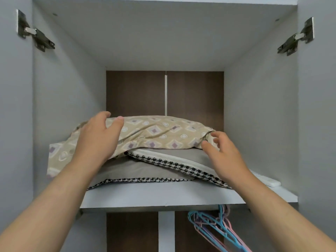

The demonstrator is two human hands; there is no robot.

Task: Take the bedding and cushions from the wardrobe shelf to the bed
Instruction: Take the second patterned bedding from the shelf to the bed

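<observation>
A beige pillow (pixel 160 132) with a diamond pattern lies on top of a stack on the grey wardrobe shelf (pixel 163 196). Under it lie two grey cushions edged in black-and-white houndstooth, the upper one (pixel 181 159) and the lower one (pixel 138 170). My left hand (pixel 99 137) rests on the pillow's left end with its fingers curled over the top edge. My right hand (pixel 223 155) is at the pillow's right end, fingers spread and touching the fabric without closing on it.
A white remote control (pixel 267 180) lies on the shelf at the right, behind my right wrist. Blue and pink plastic hangers (pixel 216 224) hang below the shelf. Both wardrobe doors stand open, with hinges at the upper left (pixel 34 34) and upper right (pixel 296 40).
</observation>
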